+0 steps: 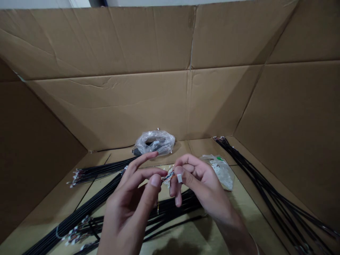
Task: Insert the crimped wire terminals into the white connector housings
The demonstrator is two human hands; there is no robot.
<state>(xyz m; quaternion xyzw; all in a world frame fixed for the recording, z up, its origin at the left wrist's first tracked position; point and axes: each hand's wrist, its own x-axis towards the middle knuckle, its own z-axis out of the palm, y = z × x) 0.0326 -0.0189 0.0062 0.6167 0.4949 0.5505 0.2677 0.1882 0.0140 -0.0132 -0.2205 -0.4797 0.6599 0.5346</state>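
Between my two hands run thin coloured wires [168,175], some blue, red and orange. My left hand [140,191] pinches them between thumb and forefinger. A small white plug connector [179,178] sits at the wires' right end, against the thumb of my right hand [199,180], whose thumb and forefinger are closed on the wires just beside it. A yellow wire [158,207] hangs below my left fingers. Beneath both hands lie several black cables [175,209], partly hidden by the left hand.
Cardboard walls [132,102] enclose the work surface. At the back is a clear plastic bag [159,141] with black contents. A bag of small white pieces [224,173] lies right of my hands. More black cable bundles lie left [87,205] and right [260,180].
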